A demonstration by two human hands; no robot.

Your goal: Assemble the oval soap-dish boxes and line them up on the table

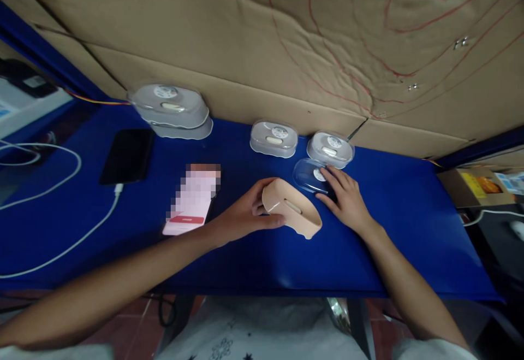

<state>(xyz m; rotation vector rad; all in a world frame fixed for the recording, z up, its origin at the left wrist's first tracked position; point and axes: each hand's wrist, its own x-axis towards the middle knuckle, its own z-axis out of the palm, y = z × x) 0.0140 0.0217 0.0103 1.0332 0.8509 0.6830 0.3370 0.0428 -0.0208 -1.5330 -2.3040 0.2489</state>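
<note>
My left hand [257, 210] grips a peach-coloured oval plastic box [289, 215] by its left end, thumb in front and fingers behind. The box is tilted above the blue tabletop, its open hollow facing up, with a pale slot-shaped piece inside. My right hand [347, 199] has its fingers and thumb around the right end of a clear plastic lid [307, 177], which bears a round white sticker and lies on the table. Right behind that lid stands a grey lidded box [331, 149]. Another like it [274, 140] is to its left.
Stacked grey lidded boxes [174, 111] stand at the back left, against a cardboard wall [229, 37] with red lines. A lit phone [192, 199] and a dark phone [126, 155] lie on the left, near a white cable [98, 229]. A cardboard carton [458, 188] is at far right.
</note>
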